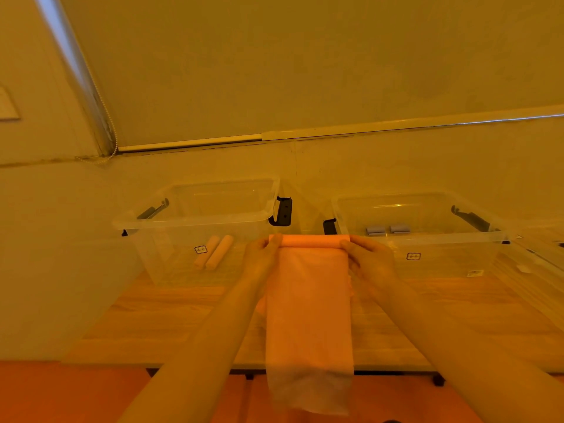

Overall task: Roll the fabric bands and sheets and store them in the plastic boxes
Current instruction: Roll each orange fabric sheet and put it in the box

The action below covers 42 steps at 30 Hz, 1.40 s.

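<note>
- Two hands up at the same height, each pinching one end of a rolled top edge of a pink fabric sheet (pixel 308 306).
- Left hand (pixel 262 254): fingers curled tight round the left end of the roll, thumb side toward the cloth.
- Right hand (pixel 369 257): fingers curled round the right end, thumb tip pressed on the roll's front.
- Held in the air above the wooden table (pixel 152 315), between the two boxes; unrolled length hanging straight down past the table's near edge, lower end pale and thin.
- Left clear plastic box (pixel 195 215) on the table, lid off, black latches swung out; two pale rolled bands (pixel 215 251) lying side by side inside, touching.
- Right clear plastic box (pixel 424 236) well apart from the first; two small grey rolls (pixel 387 229) inside near its front wall, just beside each other.
- Behind both boxes, a plain wall with a rail (pixel 335 132).
</note>
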Available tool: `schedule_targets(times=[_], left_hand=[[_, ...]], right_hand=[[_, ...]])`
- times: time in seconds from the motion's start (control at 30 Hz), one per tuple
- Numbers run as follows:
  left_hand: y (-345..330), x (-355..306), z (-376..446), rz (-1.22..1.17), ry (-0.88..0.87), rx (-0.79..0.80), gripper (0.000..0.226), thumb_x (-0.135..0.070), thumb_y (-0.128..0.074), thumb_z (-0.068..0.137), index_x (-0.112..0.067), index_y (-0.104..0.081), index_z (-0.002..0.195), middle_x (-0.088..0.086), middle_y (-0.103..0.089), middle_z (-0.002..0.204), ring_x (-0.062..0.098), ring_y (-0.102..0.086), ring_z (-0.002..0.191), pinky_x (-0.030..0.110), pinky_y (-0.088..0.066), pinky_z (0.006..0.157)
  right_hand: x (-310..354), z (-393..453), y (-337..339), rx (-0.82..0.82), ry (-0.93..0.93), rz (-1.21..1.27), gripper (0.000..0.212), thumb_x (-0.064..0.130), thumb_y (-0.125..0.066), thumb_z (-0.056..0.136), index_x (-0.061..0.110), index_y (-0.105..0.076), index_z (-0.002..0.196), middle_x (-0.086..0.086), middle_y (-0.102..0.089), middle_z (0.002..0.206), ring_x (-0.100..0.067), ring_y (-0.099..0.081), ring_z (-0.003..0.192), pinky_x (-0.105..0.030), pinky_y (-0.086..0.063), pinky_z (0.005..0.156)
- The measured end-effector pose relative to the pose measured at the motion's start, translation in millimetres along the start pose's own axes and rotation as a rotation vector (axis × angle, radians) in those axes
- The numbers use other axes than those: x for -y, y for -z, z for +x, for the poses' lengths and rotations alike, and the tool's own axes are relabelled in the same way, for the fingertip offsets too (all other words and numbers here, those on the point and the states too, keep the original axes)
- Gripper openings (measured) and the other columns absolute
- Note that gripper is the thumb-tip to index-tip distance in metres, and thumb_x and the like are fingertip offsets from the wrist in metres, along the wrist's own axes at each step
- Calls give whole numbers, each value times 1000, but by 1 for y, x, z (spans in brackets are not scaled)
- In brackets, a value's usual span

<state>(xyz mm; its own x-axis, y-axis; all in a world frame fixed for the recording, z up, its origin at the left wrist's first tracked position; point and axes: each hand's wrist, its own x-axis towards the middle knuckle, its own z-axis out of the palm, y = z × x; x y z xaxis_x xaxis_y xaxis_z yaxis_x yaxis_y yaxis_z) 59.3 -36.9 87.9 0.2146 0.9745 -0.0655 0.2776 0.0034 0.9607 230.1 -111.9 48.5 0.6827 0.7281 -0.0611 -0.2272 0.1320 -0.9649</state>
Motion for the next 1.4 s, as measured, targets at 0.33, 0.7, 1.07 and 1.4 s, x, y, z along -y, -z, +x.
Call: schedule_targets(times=[0.33, 0.7, 1.07, 1.4], left_hand=[[5, 2, 2, -101, -50, 20, 42, -33, -50, 97, -19, -46, 136, 6, -47, 139, 21, -46, 119, 40, -42, 102], [2, 6, 4, -48, 11, 14, 52, -43, -47, 96, -15, -41, 140, 8, -47, 139, 24, -46, 124, 37, -41, 96], [6, 12, 8, -78, -27, 2, 40, -31, -50, 97, -21, -47, 135, 6, -48, 139, 25, -47, 123, 46, -44, 101], [5, 11, 8, -102, 13, -9, 46, -34, -49, 98, -18, -42, 140, 7, -45, 142, 25, -44, 127, 40, -40, 101]], right_hand=[[10, 0, 1, 65, -27, 29, 36, 6, -67, 85, 10, -61, 120, -14, -64, 114, -29, -63, 103, -38, -56, 82], [15, -7, 2, 71, -16, 46, 36, 6, -67, 85, 13, -59, 120, -5, -60, 115, -21, -60, 99, -28, -54, 73], [9, -11, 3, 115, -109, 54, 37, 12, -63, 89, 12, -58, 126, -13, -63, 119, -28, -62, 108, -40, -54, 88], [11, -8, 0, 51, -149, 162, 36, 12, -64, 88, 7, -59, 123, -14, -65, 114, -28, -62, 106, -38, -53, 86]])
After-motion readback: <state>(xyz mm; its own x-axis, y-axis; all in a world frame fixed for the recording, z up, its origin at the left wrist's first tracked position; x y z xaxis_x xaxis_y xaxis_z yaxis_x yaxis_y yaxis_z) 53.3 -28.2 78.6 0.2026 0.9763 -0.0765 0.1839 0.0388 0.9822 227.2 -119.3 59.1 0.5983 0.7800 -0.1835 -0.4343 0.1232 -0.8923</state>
